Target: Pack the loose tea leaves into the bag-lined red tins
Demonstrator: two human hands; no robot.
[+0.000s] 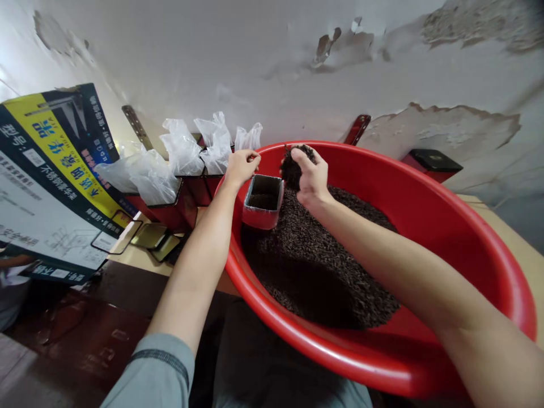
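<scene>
1. Biggest by far is the wall [255, 73], pale and rough, with plaster flaking off in several patches.
2. Next up, a wide red tub [425, 226] taking up most of the middle and right. The beige worktop [514, 232] pokes out past it on both sides.
3. Printed cardboard box [46, 187] at far left, tilted in view, yellow band across it.
4. Heap of dark flakes [293, 255] spread over the tub's floor, part of it in deep shadow.
5. Behind and left of the tub there's a cluster of red tins with crinkly clear bags [182, 147] sticking out the tops. One more, the black-lidded tin [436, 161], is by the wall at right.
6. The open tin [261, 217] is inside the tub near its left wall, on the flakes, mouth up. There's something dark down in it.
7. Right hand [313, 175]: fingers closed around a clump of flakes, just right of the open tin and a bit above its rim.
8. Left hand [241, 167]: fingers curled, right by the tin's back-left corner. Can't tell if that grip has hold of anything or is touching the rim.
9. Couple of gold lids [148, 235] on the worktop, below the bagged tins.
10. Smallest is that clump [291, 170] in the right hand.
</scene>
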